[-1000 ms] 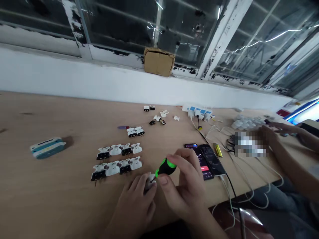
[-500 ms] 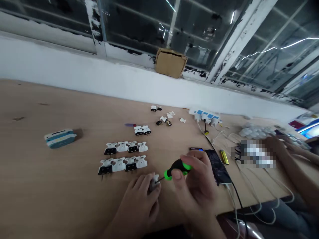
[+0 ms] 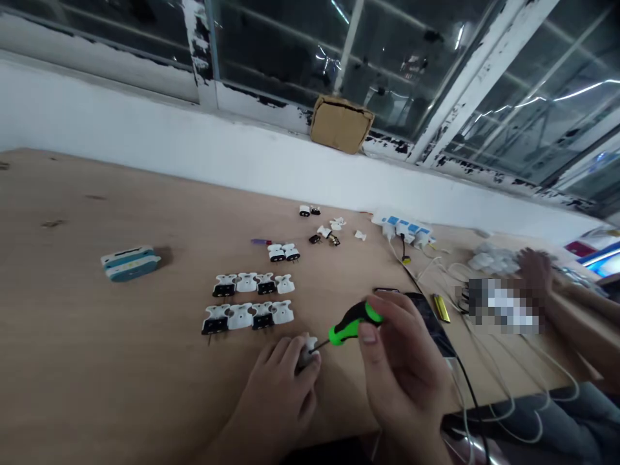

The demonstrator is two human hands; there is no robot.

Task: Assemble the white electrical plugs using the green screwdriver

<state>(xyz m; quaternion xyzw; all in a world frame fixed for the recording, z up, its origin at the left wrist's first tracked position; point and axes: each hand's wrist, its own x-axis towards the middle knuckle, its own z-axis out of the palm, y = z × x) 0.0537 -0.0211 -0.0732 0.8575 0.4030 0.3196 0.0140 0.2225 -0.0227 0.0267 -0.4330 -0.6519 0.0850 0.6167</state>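
Wood-toned tabletop [image 3: 121, 361] is spreading beneath both hands. Left of the screwdriver [image 3: 356, 321], the left hand [image 3: 281, 387] is pinching a small white piece [image 3: 310, 344], likely steadying it against the tip; the right hand [image 3: 409, 361] is pinching the screwdriver's handle, probably for control.

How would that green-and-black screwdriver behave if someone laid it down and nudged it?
The screwdriver might roll a little, since its handle looks rounded. It would likely stay stiff, as the thin shaft looks straight. Its weight probably sits toward the handle, which is much thicker than the shaft.
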